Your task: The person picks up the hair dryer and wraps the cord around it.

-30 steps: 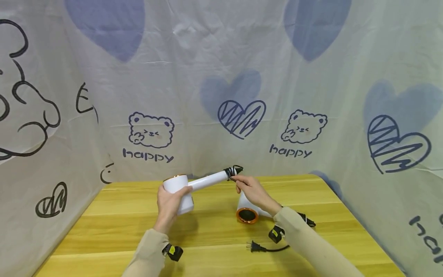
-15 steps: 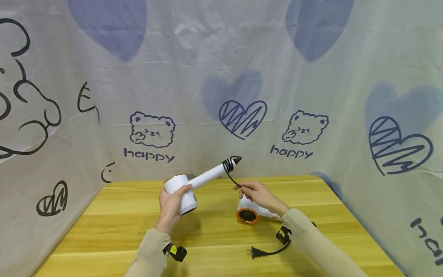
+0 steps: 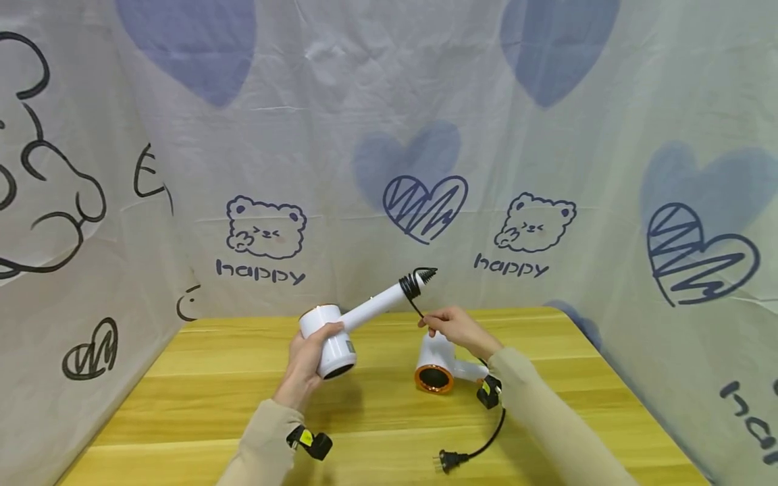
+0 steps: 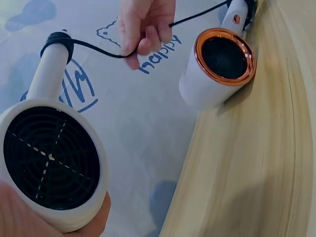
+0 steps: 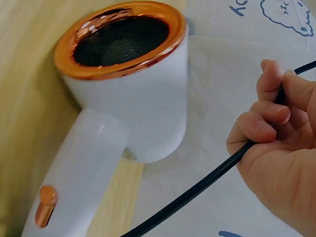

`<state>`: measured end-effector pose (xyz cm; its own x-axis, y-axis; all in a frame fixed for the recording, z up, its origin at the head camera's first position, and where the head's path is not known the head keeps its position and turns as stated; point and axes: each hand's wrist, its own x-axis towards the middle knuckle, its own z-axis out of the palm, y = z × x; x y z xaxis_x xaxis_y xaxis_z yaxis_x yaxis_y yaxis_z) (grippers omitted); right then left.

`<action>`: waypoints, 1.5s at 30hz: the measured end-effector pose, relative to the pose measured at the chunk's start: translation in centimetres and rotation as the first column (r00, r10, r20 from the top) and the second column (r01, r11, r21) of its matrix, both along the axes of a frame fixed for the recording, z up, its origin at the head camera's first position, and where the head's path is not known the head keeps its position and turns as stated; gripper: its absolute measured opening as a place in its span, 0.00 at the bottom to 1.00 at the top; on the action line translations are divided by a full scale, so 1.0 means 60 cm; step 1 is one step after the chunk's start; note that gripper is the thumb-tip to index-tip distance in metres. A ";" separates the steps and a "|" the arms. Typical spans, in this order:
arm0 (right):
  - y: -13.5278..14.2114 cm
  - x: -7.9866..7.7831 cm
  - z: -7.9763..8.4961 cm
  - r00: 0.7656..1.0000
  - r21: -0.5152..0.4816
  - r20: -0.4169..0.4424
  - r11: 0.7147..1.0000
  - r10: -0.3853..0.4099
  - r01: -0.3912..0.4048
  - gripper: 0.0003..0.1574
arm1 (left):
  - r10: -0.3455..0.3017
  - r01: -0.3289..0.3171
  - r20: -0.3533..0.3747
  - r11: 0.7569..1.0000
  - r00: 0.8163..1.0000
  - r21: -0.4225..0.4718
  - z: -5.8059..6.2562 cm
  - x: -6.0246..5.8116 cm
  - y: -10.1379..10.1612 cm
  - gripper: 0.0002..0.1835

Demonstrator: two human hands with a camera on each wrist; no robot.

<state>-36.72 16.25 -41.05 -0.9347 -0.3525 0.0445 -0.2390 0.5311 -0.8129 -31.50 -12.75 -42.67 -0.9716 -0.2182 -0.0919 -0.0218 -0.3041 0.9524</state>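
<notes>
My left hand point(image 3: 306, 354) grips the barrel of a white hair dryer point(image 3: 371, 307) above the table, its handle slanting up to the right. Several turns of black cord point(image 3: 410, 287) are wound round the handle's end. From there the cord runs to my right hand point(image 3: 458, 329), which pinches it between thumb and curled fingers. In the right wrist view the cord point(image 5: 197, 185) passes through that hand and on toward the lower left. A second white hair dryer point(image 3: 436, 351) with an orange-copper rim lies on the table below the right hand.
A black two-pin plug point(image 3: 451, 461) on the cord hangs or lies near the front of the wooden table point(image 3: 377, 439). White cloth point(image 3: 340, 148) with blue hearts and bear drawings surrounds the table behind and at both sides.
My right hand has drawn the cord away from the handle, so a length now stretches between them. The held dryer has tilted more steeply and shifted slightly right. The plug has moved slightly toward me.
</notes>
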 end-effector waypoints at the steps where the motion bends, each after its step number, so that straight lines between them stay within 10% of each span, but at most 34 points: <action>1: -0.002 -0.002 0.001 1.000 0.005 -0.002 1.000 -0.008 0.008 0.18 | -0.007 0.007 0.003 1.000 1.000 -0.001 0.000 0.000 0.001 0.35; 13: 0.002 -0.015 0.028 0.987 -0.016 -0.137 0.996 -0.087 0.086 0.13 | -0.243 0.245 0.034 0.965 0.970 -0.093 -0.007 0.000 -0.011 0.33; 22: 0.019 -0.022 0.044 0.915 0.088 -0.388 0.992 0.113 -0.085 0.09 | -0.336 0.339 0.050 0.913 0.940 -0.226 -0.002 -0.001 -0.034 0.37; 31: 0.009 -0.005 0.065 0.976 0.193 -0.217 0.981 0.031 0.012 0.08 | -0.281 0.240 -0.008 0.833 0.960 -0.498 0.016 -0.002 -0.040 0.43; 45: -0.026 0.027 0.067 0.931 0.169 -0.362 0.979 -0.047 0.115 0.08 | -0.081 0.013 -0.080 0.781 0.994 -0.625 0.016 0.000 -0.023 0.44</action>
<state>-35.08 14.66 -37.00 -0.8953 -0.3101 0.3198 -0.4431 0.6931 -0.5686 -31.49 -14.14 -41.71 -0.9785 -0.1490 0.1428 0.0820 0.3543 0.9315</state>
